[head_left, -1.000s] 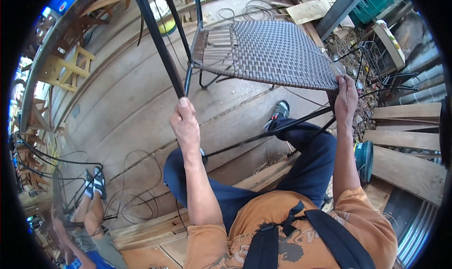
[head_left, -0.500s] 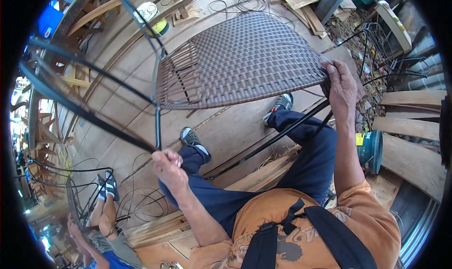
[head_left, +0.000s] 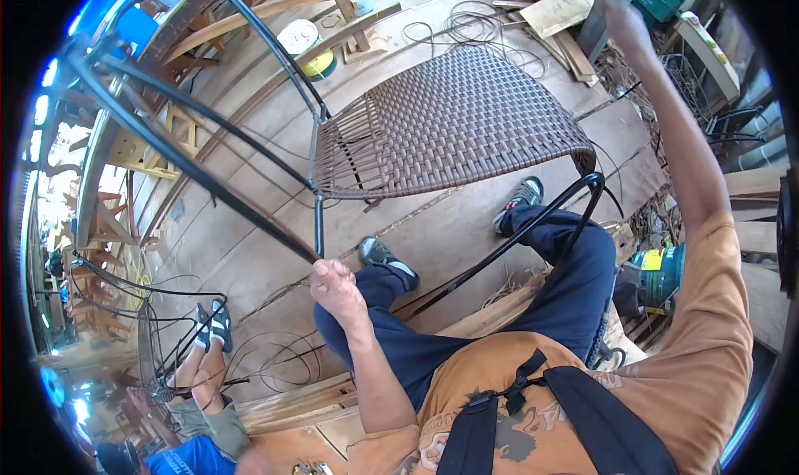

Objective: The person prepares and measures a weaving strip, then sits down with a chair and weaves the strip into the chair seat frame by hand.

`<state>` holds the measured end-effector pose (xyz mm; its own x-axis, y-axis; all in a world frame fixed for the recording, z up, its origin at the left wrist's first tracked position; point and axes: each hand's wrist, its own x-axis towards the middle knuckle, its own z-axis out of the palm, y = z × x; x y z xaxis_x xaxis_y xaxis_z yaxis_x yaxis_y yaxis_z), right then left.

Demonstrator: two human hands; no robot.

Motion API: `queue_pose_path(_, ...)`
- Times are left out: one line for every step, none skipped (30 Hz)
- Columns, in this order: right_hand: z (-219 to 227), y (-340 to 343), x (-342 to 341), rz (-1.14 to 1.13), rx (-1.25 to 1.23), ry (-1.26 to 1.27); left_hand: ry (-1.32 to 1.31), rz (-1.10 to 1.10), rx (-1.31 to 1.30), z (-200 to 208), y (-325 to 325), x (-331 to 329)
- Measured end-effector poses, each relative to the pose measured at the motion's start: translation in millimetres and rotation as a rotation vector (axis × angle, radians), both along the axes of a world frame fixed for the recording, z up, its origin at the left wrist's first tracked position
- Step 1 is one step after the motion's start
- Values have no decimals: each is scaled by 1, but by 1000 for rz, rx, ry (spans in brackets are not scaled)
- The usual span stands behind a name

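Observation:
A chair frame [head_left: 212,184] of black metal tube lies tilted in front of me, its bars reaching to the upper left. Brown flat strands make a tight woven panel [head_left: 478,121] on it. At the panel's left end, the loose-looking strands [head_left: 345,146] run without cross weave and leave gaps. My left hand [head_left: 337,290] is closed around the end of a lower frame bar. Up at the far right, beyond the panel, my right hand [head_left: 624,24] is raised on an outstretched arm. Motion blurs its fingers, and I cannot see whether they hold a strand.
Coiled strands [head_left: 474,30] lie on the floor behind the panel. Wood boards [head_left: 562,13] and a post stand at the upper right. A green bucket [head_left: 663,271] is by my right knee. At lower left, another person [head_left: 191,450] sits near another black frame [head_left: 150,288].
My right hand has left the panel's right edge and swung up and away to the far right. My left hand keeps its grip on the bar. The whole view has shifted slightly.

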<state>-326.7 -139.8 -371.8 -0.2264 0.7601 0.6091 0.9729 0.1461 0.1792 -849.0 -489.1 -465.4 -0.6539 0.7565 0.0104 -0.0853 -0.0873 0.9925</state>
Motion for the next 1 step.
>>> queue_pose_path(41, 13, -31, 15, 1, 3, 3, 18, -6, 1, 1, 0)
